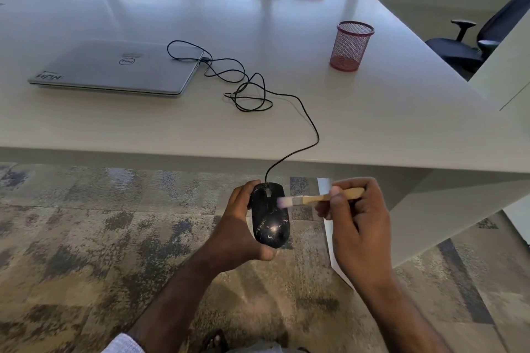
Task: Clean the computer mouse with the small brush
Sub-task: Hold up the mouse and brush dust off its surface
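Head view, items listed by size, for your reference. Tabletop (372,112): white, broad; it carries a closed grey laptop (114,67), a red mesh pen cup (351,46) well apart to the right, and the slack coils of a black cable (246,86) that runs off the near edge down to the mouse. Left hand (238,226): wrapped round the left flank of the mouse, fingertips at its front, thumb under its rear end. Right hand (358,218): pinching the brush handle between thumb and fingers. Computer mouse (271,215): black, held in the air below the tabletop edge over the carpet, scuffed or dusty toward its rear. You should judge it light, rigid and smooth-shelled, so likely to slip; keep your hold on the flanks and mind the cable's tug. Small brush (321,197): pale wooden handle, metal ferrule, soft pale bristles lying on the right button area near the wheel. It looks very light; the bristles should bend readily, so light pressure is probably enough.
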Action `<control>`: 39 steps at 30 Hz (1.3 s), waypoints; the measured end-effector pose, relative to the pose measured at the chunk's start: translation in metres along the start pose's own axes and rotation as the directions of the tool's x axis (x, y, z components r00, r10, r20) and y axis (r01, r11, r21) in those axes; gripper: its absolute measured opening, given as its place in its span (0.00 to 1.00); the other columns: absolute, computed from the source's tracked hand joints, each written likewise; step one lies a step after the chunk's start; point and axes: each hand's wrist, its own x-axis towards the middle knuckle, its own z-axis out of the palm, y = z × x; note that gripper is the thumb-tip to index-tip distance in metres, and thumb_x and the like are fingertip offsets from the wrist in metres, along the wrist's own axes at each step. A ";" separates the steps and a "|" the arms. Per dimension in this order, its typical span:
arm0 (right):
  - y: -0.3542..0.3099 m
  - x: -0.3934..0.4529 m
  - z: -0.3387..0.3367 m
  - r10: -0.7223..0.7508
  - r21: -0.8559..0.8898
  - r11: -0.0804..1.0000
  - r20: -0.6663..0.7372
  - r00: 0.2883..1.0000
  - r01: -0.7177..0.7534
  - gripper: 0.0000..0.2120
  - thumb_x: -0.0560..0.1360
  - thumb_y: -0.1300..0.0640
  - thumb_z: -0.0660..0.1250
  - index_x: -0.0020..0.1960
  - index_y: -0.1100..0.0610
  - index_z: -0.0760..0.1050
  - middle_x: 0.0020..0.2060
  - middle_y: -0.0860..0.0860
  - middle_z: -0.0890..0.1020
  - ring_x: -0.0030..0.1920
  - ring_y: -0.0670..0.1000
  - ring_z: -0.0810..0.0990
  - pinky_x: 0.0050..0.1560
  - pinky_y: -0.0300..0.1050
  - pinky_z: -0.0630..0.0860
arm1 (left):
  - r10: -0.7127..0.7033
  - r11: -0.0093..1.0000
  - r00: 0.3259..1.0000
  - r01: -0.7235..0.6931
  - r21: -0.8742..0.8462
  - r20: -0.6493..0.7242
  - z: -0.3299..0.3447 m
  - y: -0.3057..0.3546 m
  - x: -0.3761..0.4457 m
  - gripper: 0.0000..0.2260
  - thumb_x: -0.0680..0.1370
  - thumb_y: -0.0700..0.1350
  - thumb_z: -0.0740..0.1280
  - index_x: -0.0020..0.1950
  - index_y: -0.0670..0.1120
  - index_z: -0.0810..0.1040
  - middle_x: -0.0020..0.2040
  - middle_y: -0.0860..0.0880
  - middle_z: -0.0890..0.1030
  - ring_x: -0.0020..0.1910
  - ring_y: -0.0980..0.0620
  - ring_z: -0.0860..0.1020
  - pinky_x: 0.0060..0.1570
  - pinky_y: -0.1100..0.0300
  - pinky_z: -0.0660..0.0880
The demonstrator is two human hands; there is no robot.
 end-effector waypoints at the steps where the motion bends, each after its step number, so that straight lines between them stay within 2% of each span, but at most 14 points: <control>1: 0.001 0.003 0.001 0.032 0.027 0.999 -0.012 0.999 -0.032 0.06 0.82 0.58 0.64 0.49 0.48 0.73 0.35 0.52 0.84 0.36 0.47 0.85 0.36 0.33 0.78 | 0.000 1.000 1.000 0.000 0.001 0.002 0.000 0.000 0.000 0.54 0.53 0.44 0.79 0.74 0.64 0.59 0.68 0.69 0.61 0.66 0.75 0.64 0.54 0.74 0.74; 4: 0.006 0.008 0.004 0.154 0.044 0.987 0.073 0.985 -0.157 0.05 0.82 0.59 0.64 0.48 0.52 0.73 0.35 0.54 0.85 0.36 0.49 0.85 0.38 0.41 0.80 | 0.003 1.000 1.000 -0.003 0.002 0.002 0.001 0.000 -0.001 0.55 0.54 0.42 0.80 0.75 0.63 0.59 0.69 0.69 0.61 0.67 0.74 0.64 0.53 0.76 0.73; 8: 0.007 0.010 -0.006 0.113 -0.050 0.993 0.141 0.984 -0.107 0.06 0.81 0.50 0.63 0.46 0.48 0.72 0.34 0.51 0.85 0.34 0.51 0.83 0.36 0.52 0.81 | 0.012 1.000 1.000 -0.012 0.000 -0.013 -0.001 0.000 -0.001 0.53 0.54 0.40 0.79 0.75 0.61 0.60 0.69 0.66 0.63 0.65 0.76 0.65 0.53 0.77 0.73; 11: 0.003 0.013 -0.011 0.069 -0.020 0.998 0.124 0.990 -0.067 0.05 0.80 0.47 0.62 0.45 0.45 0.72 0.34 0.52 0.85 0.33 0.50 0.83 0.34 0.45 0.80 | 0.015 1.000 1.000 -0.015 0.008 -0.014 -0.001 -0.001 -0.001 0.53 0.54 0.41 0.79 0.77 0.57 0.61 0.70 0.62 0.64 0.67 0.71 0.66 0.51 0.78 0.72; 14: 0.004 0.018 -0.012 0.111 0.099 0.988 0.104 0.988 -0.122 0.05 0.81 0.53 0.63 0.47 0.52 0.74 0.34 0.55 0.85 0.33 0.54 0.83 0.33 0.42 0.78 | 0.021 1.000 1.000 -0.020 0.017 -0.016 0.001 -0.001 -0.001 0.53 0.55 0.41 0.79 0.77 0.56 0.62 0.70 0.58 0.64 0.69 0.65 0.67 0.53 0.77 0.72; 17: 0.009 0.017 -0.015 0.148 0.148 0.973 0.183 0.972 -0.176 0.04 0.81 0.62 0.66 0.48 0.56 0.74 0.34 0.57 0.84 0.34 0.56 0.83 0.33 0.44 0.79 | 0.021 1.000 0.999 -0.021 0.014 -0.025 0.000 0.001 -0.001 0.53 0.54 0.41 0.79 0.77 0.57 0.62 0.70 0.59 0.64 0.70 0.60 0.68 0.59 0.64 0.77; 19: 0.012 0.014 -0.017 0.150 0.084 0.981 0.251 0.956 -0.175 0.05 0.80 0.63 0.67 0.48 0.55 0.75 0.35 0.56 0.84 0.35 0.55 0.83 0.34 0.42 0.79 | 0.020 1.000 0.999 -0.019 0.016 -0.027 -0.001 0.002 -0.001 0.54 0.55 0.41 0.80 0.77 0.58 0.61 0.70 0.62 0.64 0.70 0.59 0.69 0.62 0.56 0.78; 23: 0.016 0.013 -0.019 0.147 0.071 0.984 0.162 0.976 -0.160 0.06 0.80 0.64 0.66 0.48 0.55 0.75 0.36 0.57 0.83 0.36 0.49 0.84 0.36 0.35 0.78 | 0.011 1.000 1.000 -0.010 0.025 -0.022 -0.001 0.000 -0.001 0.55 0.53 0.44 0.79 0.77 0.59 0.61 0.69 0.66 0.63 0.69 0.65 0.67 0.60 0.61 0.76; 25: 0.017 0.015 -0.021 0.150 0.120 0.979 0.122 0.981 -0.165 0.04 0.81 0.65 0.66 0.49 0.57 0.75 0.35 0.58 0.83 0.35 0.52 0.83 0.35 0.38 0.79 | 0.006 1.000 1.000 -0.005 0.023 -0.020 -0.001 -0.001 -0.001 0.54 0.52 0.46 0.79 0.76 0.60 0.62 0.68 0.67 0.64 0.68 0.68 0.67 0.58 0.65 0.74; 28: 0.018 0.015 -0.022 0.174 0.159 0.965 0.199 0.964 -0.207 0.04 0.80 0.66 0.65 0.48 0.59 0.74 0.35 0.60 0.82 0.35 0.58 0.82 0.34 0.41 0.79 | 0.005 1.000 1.000 -0.004 0.024 -0.026 0.000 -0.002 0.000 0.53 0.53 0.43 0.80 0.75 0.61 0.62 0.69 0.66 0.64 0.68 0.68 0.68 0.58 0.63 0.76; 30: 0.019 0.012 -0.021 0.163 0.118 0.974 0.223 0.961 -0.193 0.05 0.80 0.66 0.66 0.47 0.57 0.75 0.35 0.60 0.82 0.35 0.56 0.83 0.35 0.38 0.78 | 0.007 1.000 1.000 -0.007 0.026 -0.027 -0.001 -0.002 -0.001 0.54 0.54 0.43 0.80 0.76 0.61 0.61 0.69 0.66 0.64 0.68 0.67 0.68 0.59 0.61 0.77; 33: 0.019 0.011 -0.021 0.123 0.100 0.986 0.117 0.985 -0.135 0.07 0.80 0.65 0.67 0.47 0.54 0.75 0.35 0.57 0.82 0.36 0.52 0.83 0.36 0.37 0.78 | 0.009 1.000 1.000 -0.008 0.026 -0.027 -0.001 0.000 -0.001 0.53 0.54 0.43 0.80 0.75 0.61 0.61 0.69 0.66 0.64 0.67 0.70 0.67 0.59 0.64 0.75; 35: 0.017 0.011 -0.020 0.088 0.122 0.987 0.111 0.990 -0.101 0.08 0.80 0.65 0.67 0.47 0.53 0.75 0.36 0.57 0.83 0.36 0.53 0.84 0.36 0.37 0.79 | 0.012 1.000 0.999 -0.011 0.022 -0.030 -0.001 0.001 -0.002 0.53 0.54 0.43 0.79 0.75 0.60 0.61 0.69 0.64 0.64 0.68 0.68 0.67 0.60 0.62 0.76; 39: 0.010 0.005 -0.014 0.046 0.093 0.993 0.241 0.969 -0.070 0.10 0.80 0.61 0.68 0.46 0.46 0.75 0.37 0.54 0.82 0.38 0.57 0.83 0.38 0.52 0.82 | 0.016 1.000 0.999 -0.016 0.011 -0.033 0.000 0.003 -0.002 0.53 0.54 0.44 0.79 0.76 0.61 0.61 0.70 0.61 0.64 0.69 0.65 0.67 0.62 0.58 0.76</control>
